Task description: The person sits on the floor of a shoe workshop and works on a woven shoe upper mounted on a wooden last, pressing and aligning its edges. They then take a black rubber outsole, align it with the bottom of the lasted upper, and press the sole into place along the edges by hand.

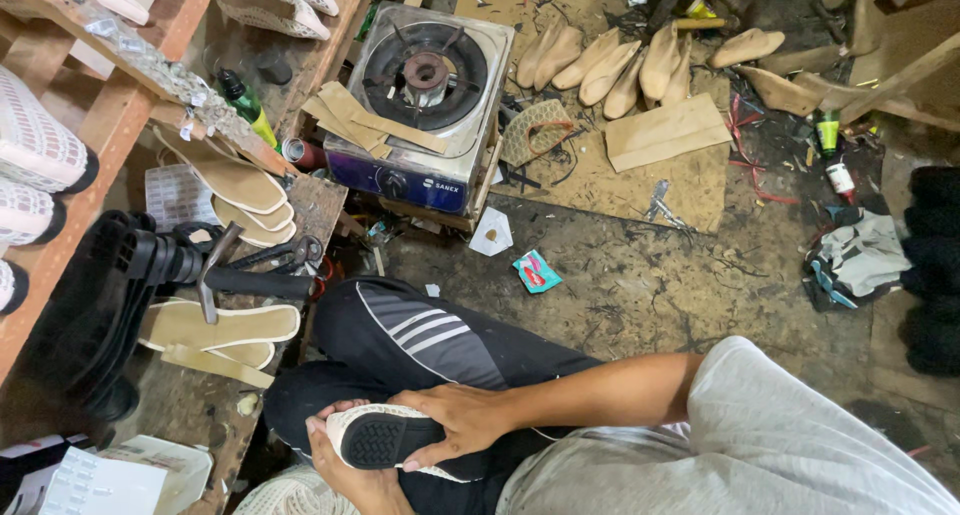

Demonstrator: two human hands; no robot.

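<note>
I hold a white mesh shoe with a black rubber sole (385,440) over my lap, sole facing up. My right hand (465,420) presses on the sole from the right, fingers spread over its edge. My left hand (350,473) cups the shoe from below and from the left, mostly hidden under it. My legs in black trousers with white stripes (420,340) are bent beneath the shoe.
A low bench (200,395) at left carries tan insoles (215,325), a hammer (212,265), pliers and a stack of black soles (100,305). A single-burner gas stove (425,105) stands ahead, with wooden shoe lasts (620,65), cardboard and glue bottles on the littered floor.
</note>
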